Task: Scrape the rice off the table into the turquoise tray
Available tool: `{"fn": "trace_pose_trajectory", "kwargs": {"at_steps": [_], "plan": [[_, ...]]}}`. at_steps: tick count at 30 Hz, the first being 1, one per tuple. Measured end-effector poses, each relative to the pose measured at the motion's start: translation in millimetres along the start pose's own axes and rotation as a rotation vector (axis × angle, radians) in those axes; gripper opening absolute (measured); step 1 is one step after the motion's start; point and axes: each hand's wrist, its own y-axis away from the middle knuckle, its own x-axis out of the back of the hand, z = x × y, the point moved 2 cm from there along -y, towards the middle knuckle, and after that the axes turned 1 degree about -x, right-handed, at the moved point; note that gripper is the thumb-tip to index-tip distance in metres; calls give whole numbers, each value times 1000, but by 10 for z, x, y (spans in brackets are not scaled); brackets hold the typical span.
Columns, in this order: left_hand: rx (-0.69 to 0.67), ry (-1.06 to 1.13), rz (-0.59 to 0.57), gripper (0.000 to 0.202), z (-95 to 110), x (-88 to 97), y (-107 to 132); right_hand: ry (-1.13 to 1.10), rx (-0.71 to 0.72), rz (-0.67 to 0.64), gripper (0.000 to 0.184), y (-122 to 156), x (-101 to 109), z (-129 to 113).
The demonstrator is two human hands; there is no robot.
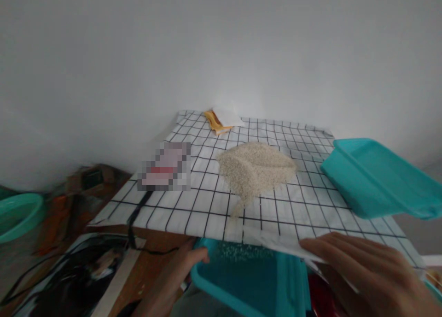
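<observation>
Basin (21, 198), green, occupies the far left. Left hand (174, 272): fingers clamped on the left rim of the lower bin (238, 278), teal, which sits at the front edge of the gridded cloth (203, 202) and contains scattered grains. Grain pile (257, 165): located mid-cloth, with a narrow trail toward that edge. Right hand (375, 266): fingers close together, touching the cloth's front edge; grip cannot be determined. Second bin (366, 183): teal, tilted, at the cloth's right side.
</observation>
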Motion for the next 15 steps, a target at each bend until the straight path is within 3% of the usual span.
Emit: {"fn": "trace_pose_trajectory", "kwargs": {"at_steps": [3, 5, 10, 12, 15], "plan": [[5, -13, 17, 11, 11, -9, -17, 196, -130, 67, 21, 95, 41, 324], [18, -15, 10, 9, 10, -15, -23, 425, -306, 125, 23, 129, 82, 575], [15, -25, 2, 10, -58, -23, -59, 724, -714, -51, 27, 65, 27, 1080], [8, -38, 0, 9, -78, -25, -70, 750, -808, -85, 28, 2, -62, 1189], [-23, -23, -17, 10, -82, -22, -84, 743, -835, -141, 25, -103, -211, 1232]]}}
